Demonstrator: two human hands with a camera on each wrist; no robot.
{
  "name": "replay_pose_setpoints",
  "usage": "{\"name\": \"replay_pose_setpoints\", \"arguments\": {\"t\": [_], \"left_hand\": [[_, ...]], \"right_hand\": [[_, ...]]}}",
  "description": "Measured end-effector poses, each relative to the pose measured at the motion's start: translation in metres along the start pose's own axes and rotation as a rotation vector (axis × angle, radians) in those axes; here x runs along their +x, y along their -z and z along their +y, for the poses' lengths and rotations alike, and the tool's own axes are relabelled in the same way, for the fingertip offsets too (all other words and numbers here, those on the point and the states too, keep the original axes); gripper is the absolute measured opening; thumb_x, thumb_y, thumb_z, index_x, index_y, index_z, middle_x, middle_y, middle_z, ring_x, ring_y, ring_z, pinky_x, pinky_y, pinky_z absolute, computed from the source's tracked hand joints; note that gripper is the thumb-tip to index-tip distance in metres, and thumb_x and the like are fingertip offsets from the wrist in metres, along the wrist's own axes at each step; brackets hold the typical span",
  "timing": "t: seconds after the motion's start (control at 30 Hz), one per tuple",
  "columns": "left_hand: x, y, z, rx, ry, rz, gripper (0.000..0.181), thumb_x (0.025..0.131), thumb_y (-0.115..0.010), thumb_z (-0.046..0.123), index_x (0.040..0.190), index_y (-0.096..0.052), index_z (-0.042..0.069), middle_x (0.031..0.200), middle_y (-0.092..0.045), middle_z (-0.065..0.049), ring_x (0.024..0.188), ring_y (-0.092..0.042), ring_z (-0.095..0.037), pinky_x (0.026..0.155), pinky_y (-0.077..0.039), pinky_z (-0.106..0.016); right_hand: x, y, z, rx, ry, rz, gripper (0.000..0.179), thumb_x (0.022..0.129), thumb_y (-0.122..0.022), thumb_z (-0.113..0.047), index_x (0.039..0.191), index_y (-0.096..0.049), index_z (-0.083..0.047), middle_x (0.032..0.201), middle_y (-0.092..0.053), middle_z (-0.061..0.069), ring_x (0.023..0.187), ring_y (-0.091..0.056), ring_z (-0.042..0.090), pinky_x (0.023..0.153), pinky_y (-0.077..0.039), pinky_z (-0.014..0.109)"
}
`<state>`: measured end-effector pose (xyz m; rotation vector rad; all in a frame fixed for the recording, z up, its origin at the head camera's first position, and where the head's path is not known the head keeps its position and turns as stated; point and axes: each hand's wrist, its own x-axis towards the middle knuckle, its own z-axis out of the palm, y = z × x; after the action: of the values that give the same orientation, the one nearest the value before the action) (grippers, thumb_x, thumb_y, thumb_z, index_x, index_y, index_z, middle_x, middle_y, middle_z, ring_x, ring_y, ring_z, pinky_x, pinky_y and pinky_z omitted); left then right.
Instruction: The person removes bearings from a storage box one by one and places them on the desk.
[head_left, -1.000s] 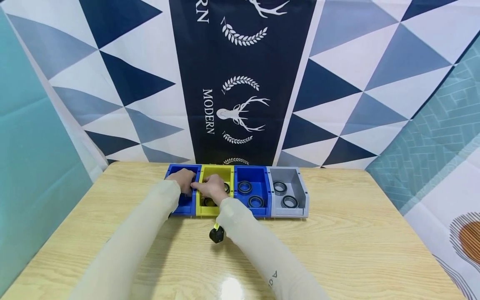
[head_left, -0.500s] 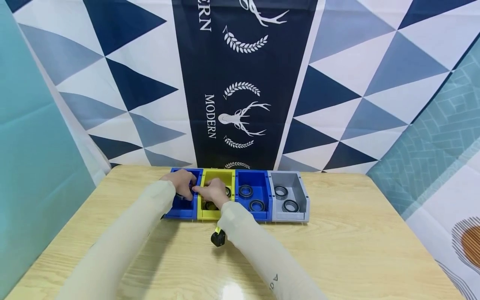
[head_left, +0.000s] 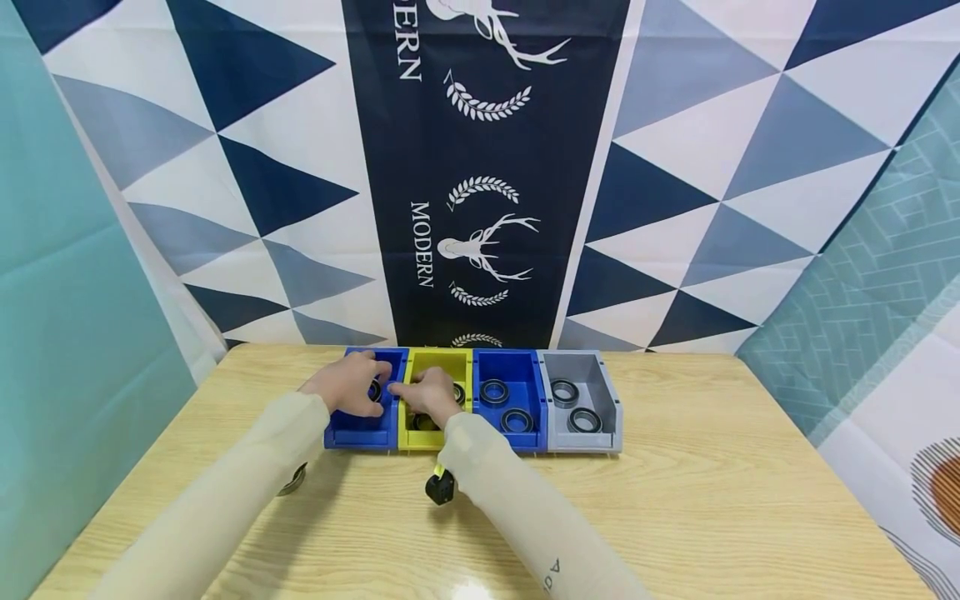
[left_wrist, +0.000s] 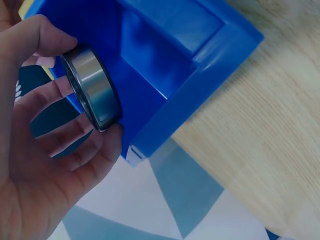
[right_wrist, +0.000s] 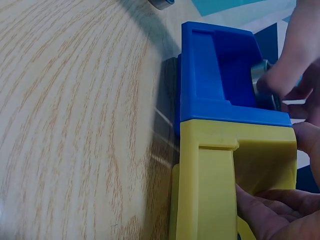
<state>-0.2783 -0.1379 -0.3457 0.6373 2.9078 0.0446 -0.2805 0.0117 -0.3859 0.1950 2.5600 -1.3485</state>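
Observation:
At the left blue bin (head_left: 360, 437), my left hand (head_left: 347, 385) holds a ball bearing (left_wrist: 95, 90) on edge between thumb and fingers. The bearing's steel outer ring faces the left wrist camera. My right hand (head_left: 431, 393) is at the yellow bin (head_left: 441, 357), its fingers down inside and its thumb across the wall shared with the blue bin. It grips that wall, as the right wrist view shows from the side. Two bearings lie in the yellow bin, partly covered by this hand; one is the bearing (head_left: 459, 393) beside the knuckles.
Right of the yellow bin stand a second blue bin (head_left: 510, 364) and a grey bin (head_left: 609, 417), each with two bearings. Another bearing (head_left: 294, 481) lies on the wooden table (head_left: 712, 500), partly behind the left sleeve. A patterned cloth wall rises behind the bins.
My left hand has drawn back leftward and turned, bringing the bearing in its fingers into sight. The bearing on the table now shows beside the left sleeve. The right hand stays at the yellow bin.

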Motion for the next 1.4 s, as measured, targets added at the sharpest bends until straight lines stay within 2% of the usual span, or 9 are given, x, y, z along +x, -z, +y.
{"name": "replay_pose_setpoints", "arguments": {"t": [0.23, 0.4, 0.53, 0.73, 0.87, 1.17, 1.4], "left_hand": [[-0.019, 0.004, 0.004, 0.071, -0.074, 0.083, 0.04, 0.076, -0.075, 0.032, 0.11, -0.064, 0.014, 0.109, -0.061, -0.012, 0.095, -0.057, -0.026, 0.088, -0.055, -0.045], [-0.035, 0.004, 0.005, 0.084, -0.146, 0.155, 0.036, 0.075, -0.075, 0.027, 0.105, -0.065, 0.011, 0.095, -0.062, -0.005, 0.086, -0.056, -0.021, 0.082, -0.053, -0.042], [-0.048, -0.001, 0.004, 0.087, -0.177, 0.203, 0.038, 0.074, -0.074, 0.027, 0.107, -0.064, 0.011, 0.094, -0.057, -0.003, 0.083, -0.052, -0.019, 0.077, -0.052, -0.038], [-0.062, -0.009, 0.003, 0.095, -0.199, 0.262, 0.038, 0.073, -0.074, 0.026, 0.107, -0.061, 0.013, 0.097, -0.055, -0.006, 0.09, -0.054, -0.025, 0.08, -0.053, -0.041], [-0.072, -0.013, 0.004, 0.086, -0.192, 0.263, 0.04, 0.072, -0.074, 0.027, 0.108, -0.061, 0.013, 0.102, -0.057, -0.006, 0.096, -0.056, -0.027, 0.085, -0.054, -0.044], [-0.089, -0.024, 0.007, 0.04, -0.195, 0.236, 0.036, 0.072, -0.076, 0.026, 0.104, -0.062, 0.015, 0.094, -0.053, 0.0, 0.086, -0.048, -0.017, 0.075, -0.05, -0.034], [-0.099, -0.042, 0.003, -0.055, -0.197, 0.19, 0.036, 0.072, -0.076, 0.023, 0.105, -0.064, 0.013, 0.098, -0.055, 0.001, 0.085, -0.048, -0.014, 0.073, -0.05, -0.033]], "right_hand": [[0.001, -0.001, 0.001, 0.005, 0.001, 0.015, 0.036, 0.08, -0.075, -0.042, 0.063, -0.061, -0.013, 0.053, -0.055, -0.002, 0.054, -0.056, 0.013, 0.049, -0.037, 0.023], [0.001, -0.001, 0.0, 0.007, 0.004, 0.008, 0.034, 0.08, -0.075, -0.042, 0.068, -0.066, -0.011, 0.055, -0.056, -0.002, 0.054, -0.056, 0.012, 0.049, -0.038, 0.023], [0.0, -0.002, 0.001, -0.004, 0.006, 0.01, 0.034, 0.08, -0.074, -0.044, 0.077, -0.07, -0.01, 0.058, -0.056, -0.002, 0.057, -0.056, 0.013, 0.051, -0.04, 0.023], [-0.001, 0.0, 0.0, -0.004, 0.02, 0.015, 0.036, 0.079, -0.075, -0.044, 0.085, -0.072, -0.008, 0.062, -0.059, -0.001, 0.06, -0.058, 0.012, 0.054, -0.042, 0.022], [-0.001, 0.0, 0.001, -0.001, 0.022, 0.008, 0.037, 0.079, -0.075, -0.043, 0.087, -0.072, -0.007, 0.064, -0.06, -0.001, 0.061, -0.059, 0.013, 0.056, -0.043, 0.022], [0.001, 0.001, 0.001, -0.004, 0.03, 0.006, 0.033, 0.08, -0.074, -0.043, 0.076, -0.069, -0.01, 0.061, -0.057, -0.001, 0.061, -0.059, 0.013, 0.054, -0.042, 0.022], [0.0, 0.001, 0.001, -0.003, 0.033, 0.005, 0.034, 0.079, -0.075, -0.043, 0.082, -0.072, -0.01, 0.064, -0.061, -0.001, 0.064, -0.062, 0.012, 0.058, -0.045, 0.022]]}}
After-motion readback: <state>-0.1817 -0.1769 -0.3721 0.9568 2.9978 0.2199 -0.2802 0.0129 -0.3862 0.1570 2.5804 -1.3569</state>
